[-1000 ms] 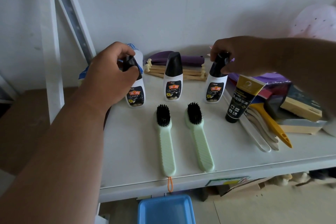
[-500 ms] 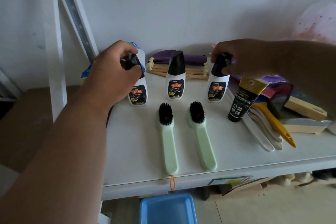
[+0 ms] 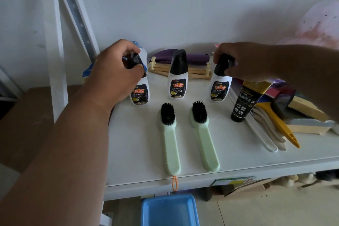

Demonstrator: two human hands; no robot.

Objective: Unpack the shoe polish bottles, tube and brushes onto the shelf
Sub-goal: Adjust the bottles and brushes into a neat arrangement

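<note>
Three white shoe polish bottles with black caps stand in a row on the white shelf (image 3: 139, 154). My left hand (image 3: 115, 73) grips the black cap of the left bottle (image 3: 139, 93). My right hand (image 3: 244, 60) grips the cap of the right bottle (image 3: 219, 91). The middle bottle (image 3: 177, 82) stands free between them. In front lie two pale green brushes with black bristles, the left brush (image 3: 169, 139) and the right brush (image 3: 203, 135), handles toward me. A black and gold tube (image 3: 244, 101) stands cap-down at the right.
Behind the bottles lie wooden sticks (image 3: 194, 71) and a purple item (image 3: 198, 57). Shoehorns, white (image 3: 264, 137) and yellow (image 3: 278, 124), and wooden blocks (image 3: 308, 126) crowd the shelf's right side. A blue tray (image 3: 170, 211) sits below the shelf edge. A white upright post (image 3: 53, 42) stands at left.
Both hands stay on the outer bottles' caps. The view has shifted slightly; the bottles barely moved.
</note>
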